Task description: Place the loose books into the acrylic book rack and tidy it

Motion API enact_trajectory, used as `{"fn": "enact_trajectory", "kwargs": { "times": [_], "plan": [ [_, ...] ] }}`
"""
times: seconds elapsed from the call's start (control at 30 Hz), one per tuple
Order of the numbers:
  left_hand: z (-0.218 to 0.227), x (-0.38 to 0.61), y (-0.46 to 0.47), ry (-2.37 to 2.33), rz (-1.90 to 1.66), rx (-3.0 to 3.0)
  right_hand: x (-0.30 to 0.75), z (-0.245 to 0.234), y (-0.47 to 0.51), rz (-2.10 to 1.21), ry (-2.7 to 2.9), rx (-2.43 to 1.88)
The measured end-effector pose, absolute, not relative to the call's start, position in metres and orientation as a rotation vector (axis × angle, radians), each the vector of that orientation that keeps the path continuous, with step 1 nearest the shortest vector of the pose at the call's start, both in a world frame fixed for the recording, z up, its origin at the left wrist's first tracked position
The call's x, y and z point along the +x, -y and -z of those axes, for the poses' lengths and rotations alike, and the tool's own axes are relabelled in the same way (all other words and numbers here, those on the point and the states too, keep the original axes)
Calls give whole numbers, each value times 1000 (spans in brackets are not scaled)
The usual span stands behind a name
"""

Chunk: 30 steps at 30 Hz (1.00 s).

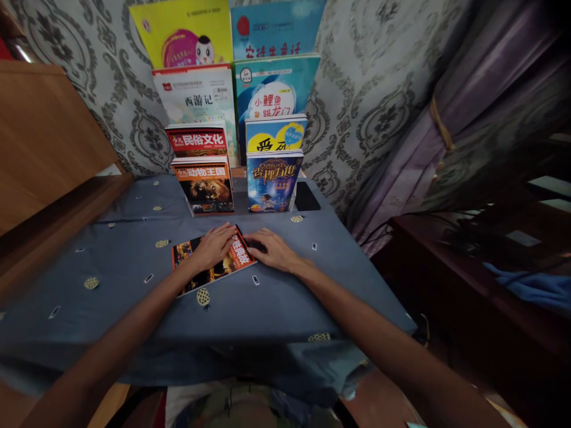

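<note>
A thin paperback with a dark cover and an orange band of white Chinese characters [209, 276] lies flat and slightly askew on the blue-grey tablecloth dotted with small pale motifs [111, 267], near the middle of the table and closer to its far side than to the near edge. The left hand [214, 244] rests palm down on the cover, fingers laid out flat and close together, hiding most of the title. The right hand [273, 251] lies on the cloth at the book's right edge, fingers stretched loosely toward the corner. Its tips touch the book, though I cannot tell whether they reach under the edge. Just behind, more books stand in stepped rows against the patterned grey wallpaper [370, 77]. There is a lion-cover book reading 动物王国 [205, 187], a red one reading 民俗文化 [198, 141], a white 西游记 [196, 95] and a dark blue fantasy-cover book [273, 181]. Behind that stands a teal one reading 小鲤鱼跳龙门 [272, 89]. A flat black rectangular slab [307, 196] lies beside the blue book. Open cloth runs to the left and toward the near edge, where it hangs over. A wooden panel [40, 131] closes the left side, and a purple curtain [482, 101] hangs well off to the right.
</note>
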<state>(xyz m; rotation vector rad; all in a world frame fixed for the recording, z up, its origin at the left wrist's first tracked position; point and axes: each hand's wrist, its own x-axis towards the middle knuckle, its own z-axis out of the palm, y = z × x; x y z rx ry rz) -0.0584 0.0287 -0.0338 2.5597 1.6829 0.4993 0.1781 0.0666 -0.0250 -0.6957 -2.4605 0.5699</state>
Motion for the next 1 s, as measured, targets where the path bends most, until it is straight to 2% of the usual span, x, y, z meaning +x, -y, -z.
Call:
{"fn": "enact_trajectory", "kwargs": {
  "times": [0.53, 0.8, 1.0],
  "plan": [
    [23, -43, -4, -1537, -542, 2651, 176, 39, -81, -867, 2389, -701],
    [13, -21, 36, -1271, -477, 2698, 176, 34, -78, -865, 2378, -693],
    [17, -25, 37, -1232, -546, 2646, 176, 32, -71, -689, 2475, -714]
  ]
}}
